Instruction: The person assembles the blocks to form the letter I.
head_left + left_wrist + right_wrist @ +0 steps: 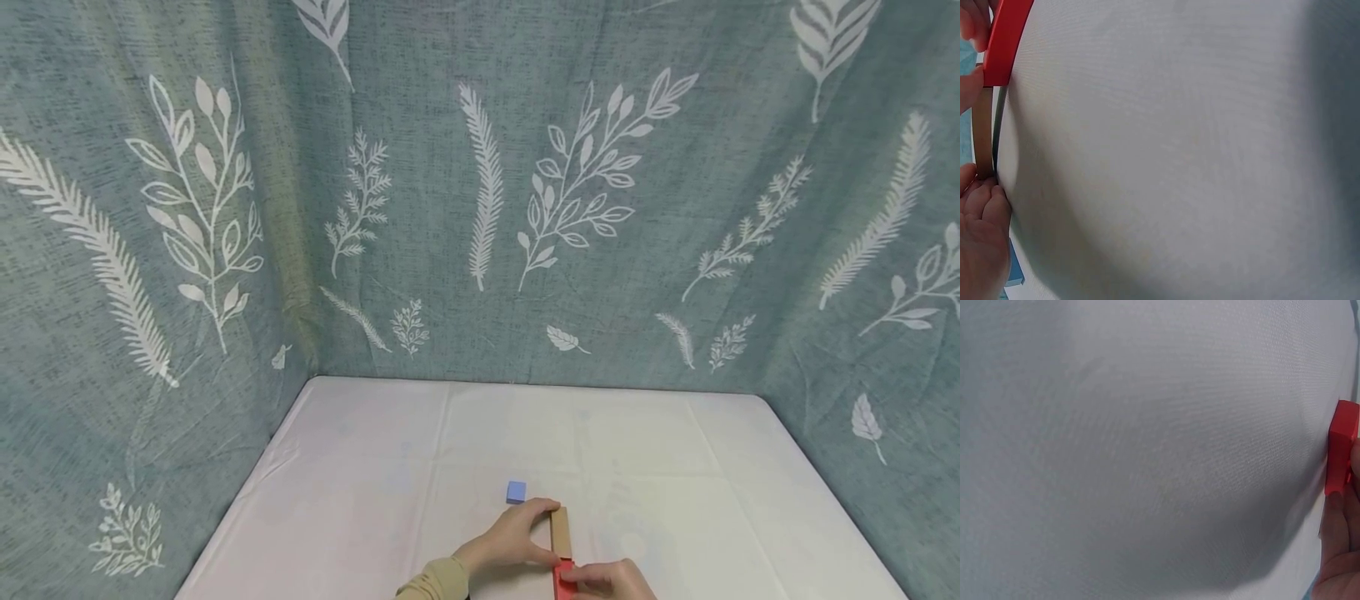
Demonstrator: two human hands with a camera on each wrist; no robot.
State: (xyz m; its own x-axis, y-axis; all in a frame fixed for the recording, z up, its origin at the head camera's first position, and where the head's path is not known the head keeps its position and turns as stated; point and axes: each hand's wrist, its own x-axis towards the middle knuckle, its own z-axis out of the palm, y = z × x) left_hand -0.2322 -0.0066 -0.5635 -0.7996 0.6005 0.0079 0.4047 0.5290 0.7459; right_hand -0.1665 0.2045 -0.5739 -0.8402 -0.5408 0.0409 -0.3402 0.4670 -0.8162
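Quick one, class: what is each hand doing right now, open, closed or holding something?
Left hand: closed, holding the tan block.
Right hand: closed, holding the red block.

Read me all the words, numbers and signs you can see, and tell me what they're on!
There are none: no writing shows on the red block, tan block, blue block or white tabletop. The curtain has only leaf pictures. Hidden sides can't be checked.
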